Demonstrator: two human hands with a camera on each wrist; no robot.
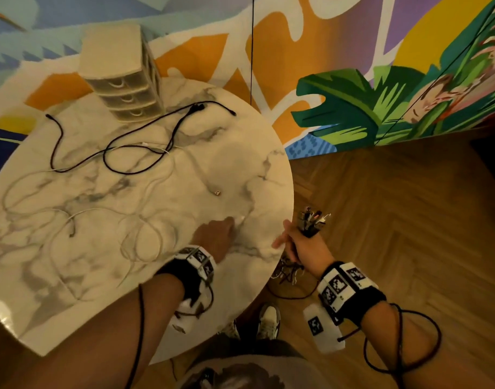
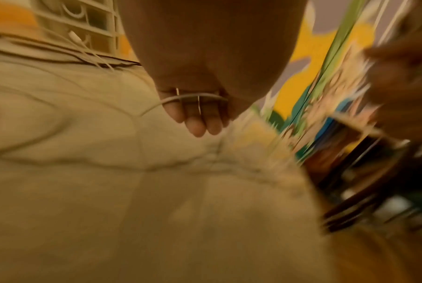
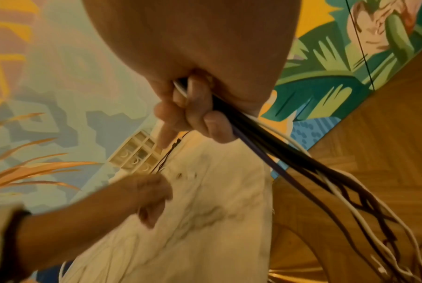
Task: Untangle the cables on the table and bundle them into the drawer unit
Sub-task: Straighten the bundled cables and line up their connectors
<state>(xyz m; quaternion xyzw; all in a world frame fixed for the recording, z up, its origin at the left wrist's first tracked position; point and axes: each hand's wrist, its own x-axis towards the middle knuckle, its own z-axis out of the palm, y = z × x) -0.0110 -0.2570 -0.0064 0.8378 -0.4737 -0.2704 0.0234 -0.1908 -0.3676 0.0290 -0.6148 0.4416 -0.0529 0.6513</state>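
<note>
Marble-patterned round table [image 1: 72, 276] is filling most of the head view, standing on a herringbone wood floor [image 1: 395, 220] before a painted mural wall [image 1: 353, 108]; a cream drawer unit [image 1: 123, 77] with stacked drawers is sitting at the table's far edge, all drawers appearing closed; black cables [image 1: 123, 141] are lying looped across the table just in front of the unit, one crossing over another; white cables [image 1: 81, 217] are sprawling in loose curls over the nearer left part, hard to follow against the marble; the person's right hand [image 1: 302, 245] is hovering off the table's right edge, its fingers curling tight around a bundle of cables [image 1: 311, 223], connector ends sticking up above the fist and the black, white and purple strands trailing down toward the floor; the left hand [image 1: 215, 234] is lying low over the table near its right edge, fingers bending round a thin white cable [image 2: 193, 96] that is crossing them and running off over the marble; a small white connector [image 1: 217, 192] is lying alone on the table beyond that hand.
</note>
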